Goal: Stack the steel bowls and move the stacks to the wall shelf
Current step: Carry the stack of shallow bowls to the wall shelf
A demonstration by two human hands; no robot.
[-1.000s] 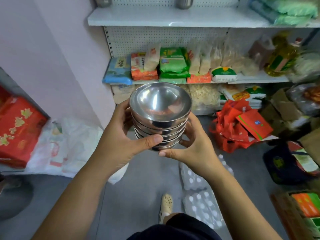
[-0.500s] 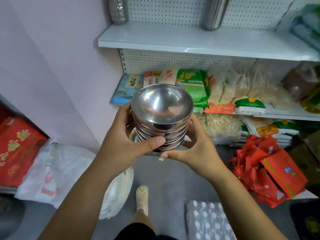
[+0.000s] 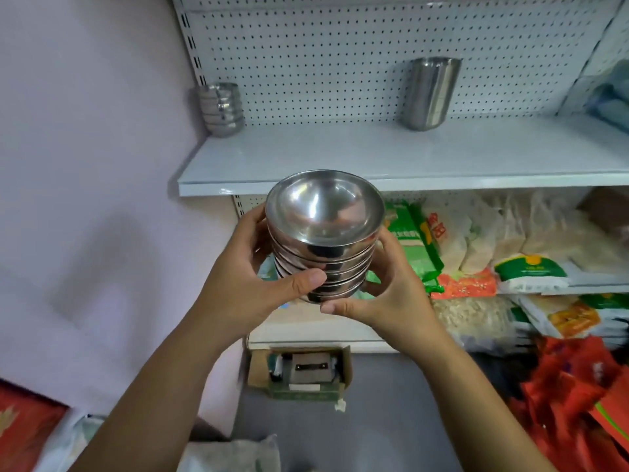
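Over the last second the stack of bowls (image 3: 323, 233) has risen from floor-level background to the front edge of the wall shelf (image 3: 374, 155), which now lies in full view. The left hand (image 3: 245, 281) and right hand (image 3: 391, 287) grip the stack from opposite sides, fingers curled round its walls; the left thumb presses the front, the right thumb lies under the base. An earlier stack (image 3: 221, 109) stands at the shelf's back left, a steel cup (image 3: 430, 93) well apart. Placement is judged imminent.

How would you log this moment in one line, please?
left hand: grips bowl stack; right hand: grips it too; wall shelf: stack not placed
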